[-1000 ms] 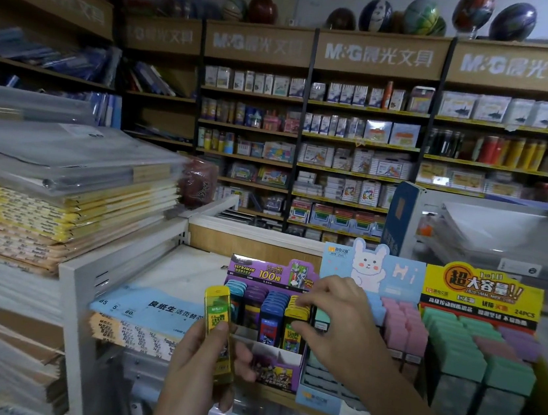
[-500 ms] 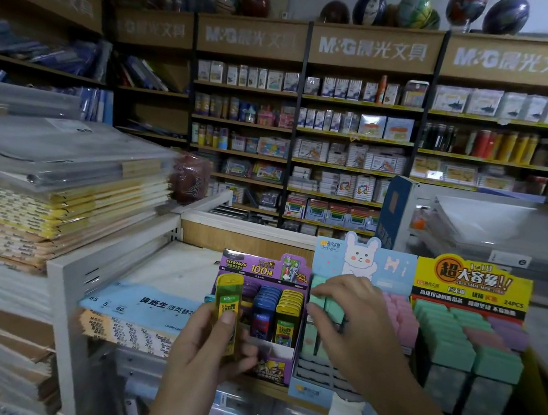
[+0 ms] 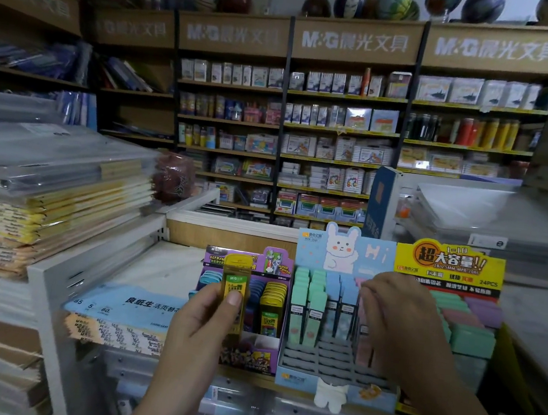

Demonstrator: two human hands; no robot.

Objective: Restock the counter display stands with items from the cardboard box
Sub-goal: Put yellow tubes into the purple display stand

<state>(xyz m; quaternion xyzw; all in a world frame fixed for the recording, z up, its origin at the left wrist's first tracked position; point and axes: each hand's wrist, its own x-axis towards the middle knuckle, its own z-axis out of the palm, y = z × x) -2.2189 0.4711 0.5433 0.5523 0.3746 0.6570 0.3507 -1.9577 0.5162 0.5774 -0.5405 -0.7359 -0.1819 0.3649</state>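
Note:
My left hand [image 3: 196, 322] pinches a slim yellow lead case [image 3: 234, 285] upright in front of the purple display stand [image 3: 279, 263], which holds blue and yellow cases. My right hand [image 3: 396, 322] reaches into the light-blue rabbit display stand [image 3: 343, 250], fingers curled over the pink cases at its right side; what the fingertips hold is hidden. Green and blue cases [image 3: 309, 301] stand in its back rows, and its front slots [image 3: 327, 355] hold nothing. The cardboard box is not in view.
A yellow display stand [image 3: 448, 263] with pastel cases stands at the right. Stacked notebooks and plastic sleeves [image 3: 47, 186] fill the left rack. A blue paper pack [image 3: 122, 306] lies on the white counter. Stocked shelves [image 3: 341, 129] line the back wall.
My right hand moved from the purple stand across to the right side of the rabbit stand. My left hand with the yellow case rose and shifted right, in front of the purple stand.

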